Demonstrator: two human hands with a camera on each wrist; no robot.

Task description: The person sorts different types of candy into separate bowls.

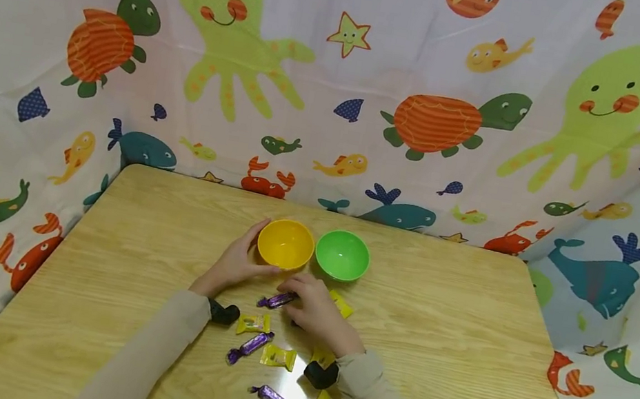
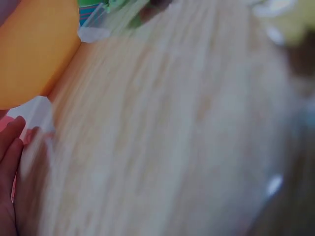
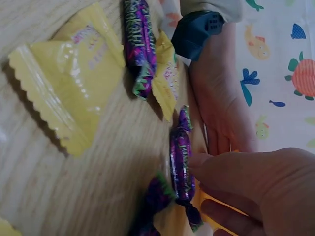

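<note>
Left hand [image 1: 236,260] spread wide at the yellow bowl's [image 1: 286,244] left side, right hand [image 1: 314,304] pinches a purple candy [image 1: 274,300] near it, apparently picking up; next calls for lifting clear.

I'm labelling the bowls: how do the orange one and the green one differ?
The orange bowl is yellow-orange; the green bowl is bright green. The orange bowl sits left of the green bowl. The left hand reaches around part of the orange bowl; no hand reaches around the green bowl. Both are round and upright.
</note>
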